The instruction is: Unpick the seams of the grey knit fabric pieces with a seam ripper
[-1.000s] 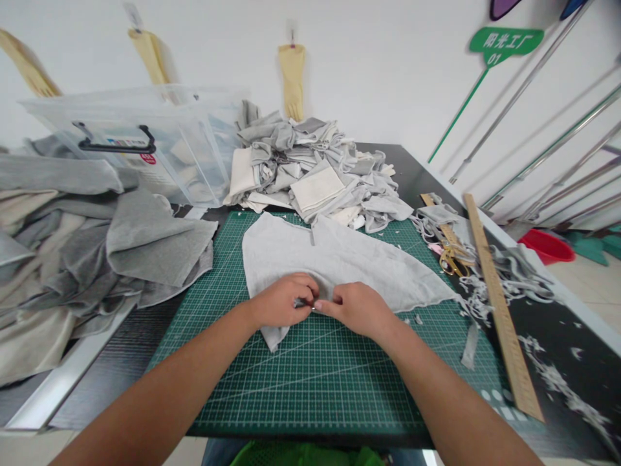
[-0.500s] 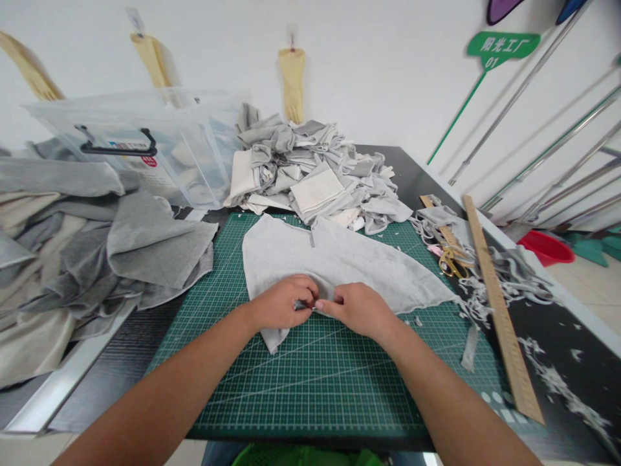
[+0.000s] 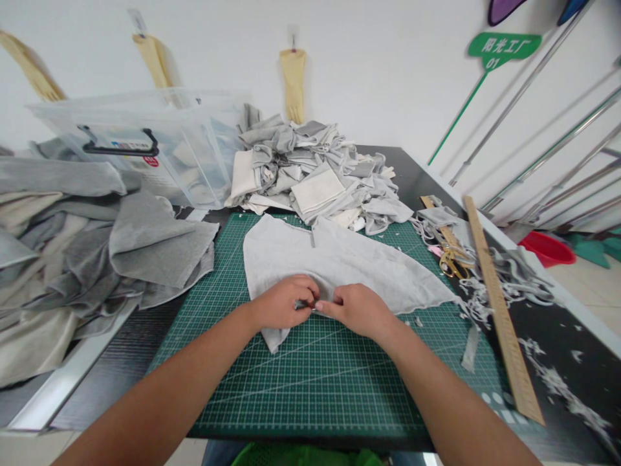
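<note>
A light grey cloth point(image 3: 339, 259) lies spread on the green cutting mat point(image 3: 310, 382), with a slit at its far edge and a pointed right end. My left hand point(image 3: 286, 301) is closed on the near edge of the cloth, fingers curled. Beside it, almost touching, my right hand point(image 3: 356, 307) pinches the same edge, thumb pointing left. Between the fingertips the edge is bunched up, and a small dark bit shows by the left fingers; I cannot make out what it is. One corner hangs toward me below my left hand.
Grey and beige cloths point(image 3: 165, 239) are heaped at left before a clear plastic bin point(image 3: 145, 168). Behind the mat rises a pile of scraps point(image 3: 315, 188). At right lie a wooden ruler point(image 3: 502, 310), gold-handled scissors point(image 3: 452, 262) and cut strips point(image 3: 521, 275).
Both hands stay at the same spot on the cloth's edge. The whole view has shifted very slightly; nothing else visibly differs.
</note>
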### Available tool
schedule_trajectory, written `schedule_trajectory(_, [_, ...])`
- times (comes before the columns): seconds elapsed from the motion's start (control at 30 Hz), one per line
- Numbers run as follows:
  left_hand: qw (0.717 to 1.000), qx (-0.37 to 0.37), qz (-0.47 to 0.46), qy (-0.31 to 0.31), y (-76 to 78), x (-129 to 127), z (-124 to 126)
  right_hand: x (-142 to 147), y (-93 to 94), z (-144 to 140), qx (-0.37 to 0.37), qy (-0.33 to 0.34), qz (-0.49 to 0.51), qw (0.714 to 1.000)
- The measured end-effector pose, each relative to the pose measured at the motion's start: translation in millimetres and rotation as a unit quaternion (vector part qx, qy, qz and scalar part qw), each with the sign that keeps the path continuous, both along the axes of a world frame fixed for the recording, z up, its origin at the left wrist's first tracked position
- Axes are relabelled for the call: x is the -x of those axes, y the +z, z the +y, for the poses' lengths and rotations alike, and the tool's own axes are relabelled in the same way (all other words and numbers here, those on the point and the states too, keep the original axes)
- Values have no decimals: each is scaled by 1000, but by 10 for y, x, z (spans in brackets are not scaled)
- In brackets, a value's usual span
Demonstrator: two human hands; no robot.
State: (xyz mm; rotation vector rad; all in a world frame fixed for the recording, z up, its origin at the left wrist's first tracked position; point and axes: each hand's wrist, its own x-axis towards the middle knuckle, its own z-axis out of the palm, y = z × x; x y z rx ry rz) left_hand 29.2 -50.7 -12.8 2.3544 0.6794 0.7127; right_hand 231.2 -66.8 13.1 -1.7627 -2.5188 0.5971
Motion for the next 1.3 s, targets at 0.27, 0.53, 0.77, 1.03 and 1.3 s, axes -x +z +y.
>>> schedule_trajectory(0.27, [1000, -1, 1, -2, 2, 1, 4, 2, 2, -6, -3, 1, -7, 1000])
schedule_trajectory(0.53, [1000, 1, 0, -1, -4, 4, 7, -30, -57, -9, -28, 12, 13, 999])
schedule_trajectory(0.77, [1000, -1, 5, 4, -28, 3, 9, -19, -53, -6, -22, 15, 15, 1000])
schedule_trajectory(1.03, [1000, -5, 3, 1, -33, -4, 16, -12, -62, -14, -27, 10, 18, 999])
schedule_trajectory(1.3, [1000, -2, 14, 3, -11, -1, 12, 7, -72, -19, -33, 1, 14, 999])
